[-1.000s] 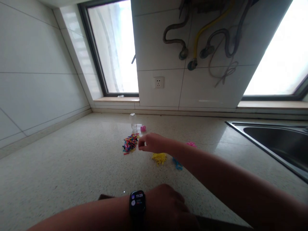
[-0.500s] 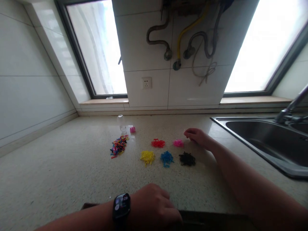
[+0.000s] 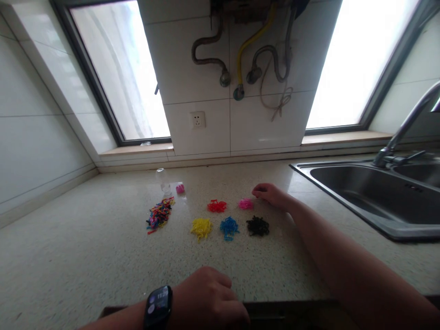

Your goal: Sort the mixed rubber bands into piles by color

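My right hand (image 3: pixel 271 194) reaches across the speckled counter (image 3: pixel 85 247), fingers curled together, its tips just right of a small pink pile (image 3: pixel 245 204). What the fingers pinch, if anything, is too small to see. Other sorted piles lie nearby: red (image 3: pixel 217 206), yellow (image 3: pixel 201 228), blue (image 3: pixel 228 227) and black (image 3: pixel 257 226). A mixed multicoloured heap (image 3: pixel 158 214) lies to the left. My left hand (image 3: pixel 209 302), with a watch on its wrist, rests closed on the counter's front edge.
A small clear bottle (image 3: pixel 163 180) and a pink cap (image 3: pixel 180 188) sit behind the mixed heap. A steel sink (image 3: pixel 371 192) with a tap (image 3: pixel 402 133) fills the right side. Tiled walls, a socket (image 3: pixel 198 120) and hoses stand behind.
My right hand left the mixed heap and swung right to the pink pile. The view also shifted right, bringing the sink and tap into sight. My left hand stayed put.
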The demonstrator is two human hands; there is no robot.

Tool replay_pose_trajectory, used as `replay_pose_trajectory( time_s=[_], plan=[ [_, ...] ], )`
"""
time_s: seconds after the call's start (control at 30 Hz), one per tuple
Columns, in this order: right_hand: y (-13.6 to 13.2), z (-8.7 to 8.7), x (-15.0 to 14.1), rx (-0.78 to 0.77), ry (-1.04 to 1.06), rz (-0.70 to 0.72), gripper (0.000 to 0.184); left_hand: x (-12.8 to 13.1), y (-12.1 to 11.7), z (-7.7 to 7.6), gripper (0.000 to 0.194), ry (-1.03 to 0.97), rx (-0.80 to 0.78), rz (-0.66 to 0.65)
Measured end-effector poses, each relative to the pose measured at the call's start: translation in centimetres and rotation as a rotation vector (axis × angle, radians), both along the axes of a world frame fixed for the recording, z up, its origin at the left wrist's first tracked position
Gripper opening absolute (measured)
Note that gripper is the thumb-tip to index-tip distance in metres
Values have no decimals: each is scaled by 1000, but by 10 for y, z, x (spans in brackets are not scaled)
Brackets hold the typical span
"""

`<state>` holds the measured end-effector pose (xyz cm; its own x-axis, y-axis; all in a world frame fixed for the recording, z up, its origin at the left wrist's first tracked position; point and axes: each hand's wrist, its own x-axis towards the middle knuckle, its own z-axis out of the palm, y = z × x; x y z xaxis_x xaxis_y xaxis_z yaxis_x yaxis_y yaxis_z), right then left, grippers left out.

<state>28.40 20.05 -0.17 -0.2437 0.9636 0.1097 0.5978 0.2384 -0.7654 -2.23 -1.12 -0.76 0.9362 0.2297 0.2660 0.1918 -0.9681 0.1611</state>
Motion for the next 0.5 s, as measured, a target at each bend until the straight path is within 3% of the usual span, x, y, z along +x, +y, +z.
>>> replay_pose_trajectory(
  time_s=[0.5],
  plan=[
    [-13,13,-9,-45,106,99,35,-1,0,-1,9,-42,-5,-6]
  ],
)
